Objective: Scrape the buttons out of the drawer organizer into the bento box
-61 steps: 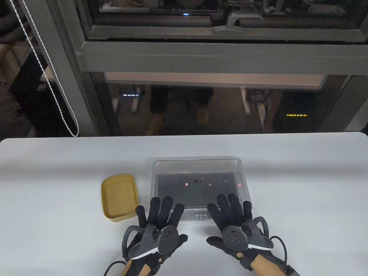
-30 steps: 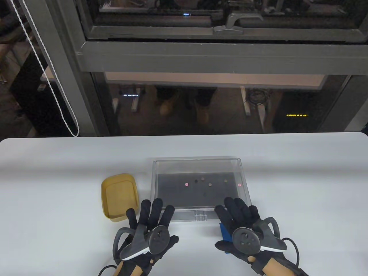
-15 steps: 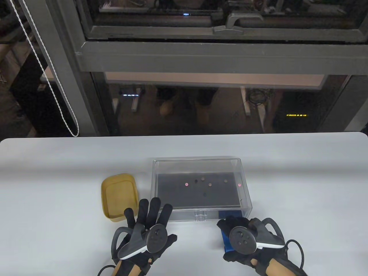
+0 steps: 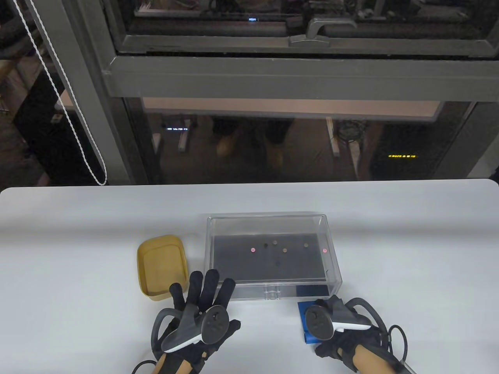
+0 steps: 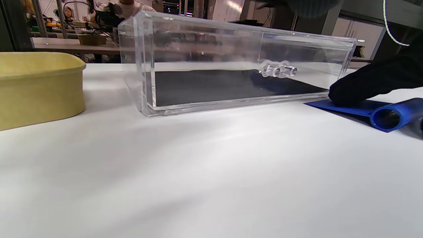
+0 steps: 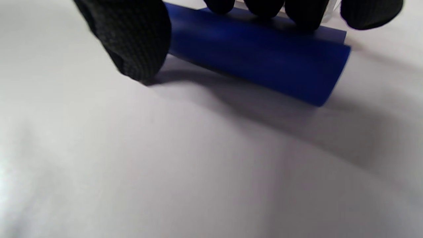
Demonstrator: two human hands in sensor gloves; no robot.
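- Scraper point(image 4: 308, 317) first, nearest our edge of the table point(image 4: 78, 233): a blue tool with a thin flat blade and a hollow rolled handle, lying flat just in front of the drawer organizer's right front corner
- Our right hand point(image 4: 335, 327) is on it; in the right wrist view the fingertips point(image 6: 264, 8) rest along the blade side and the thumb point(image 6: 132, 39) stands on the table beside the roll, so we judge the hand to be closing round it, not yet lifting; how firm the hold is we cannot tell
- We judge the scraper light and stiff, and its blade too thin to pinch off a smooth table; the rolled handle is the place to take hold, thumb under, fingers over
- Our left hand point(image 4: 202, 307) hovers with fingers spread and holds nothing, its fingertips near the organizer's left front corner
- Beyond the hands, the clear acrylic drawer organizer point(image 4: 331, 249) stands closed, with a small clear knob point(image 5: 277, 70) on its front; we expect it to be rigid, slick and easily slid, so the left hand should steady it
- The buttons point(image 4: 253, 249) lie scattered on its dark liner; small and light, they may skitter off the blade
- To the organizer's left, just beside it, sits the yellow bento box point(image 4: 161, 269), open; we see nothing inside it
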